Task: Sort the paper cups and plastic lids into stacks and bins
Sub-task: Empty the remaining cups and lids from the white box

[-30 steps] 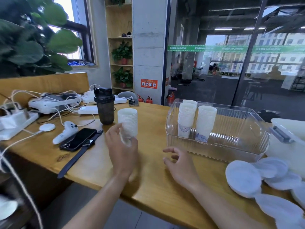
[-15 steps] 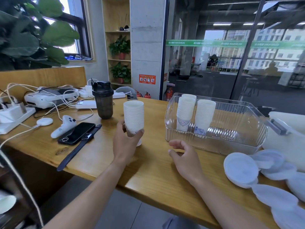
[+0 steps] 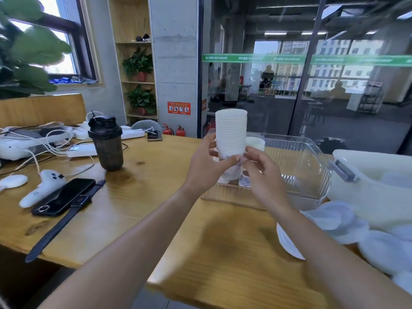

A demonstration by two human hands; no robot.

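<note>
Both hands on the cup stack (image 3: 231, 130), which I'm holding upright in the air in front of the clear bin (image 3: 296, 166). Left hand (image 3: 206, 166) fingers are wrapped round the stack's lower part; right hand (image 3: 260, 172) fingers pinch its base. Another stack (image 3: 256, 142) sits in the bin behind. Lids (image 3: 334, 221) lie loose on the table (image 3: 156, 197) to the right, beside the white bin (image 3: 379, 186).
</note>
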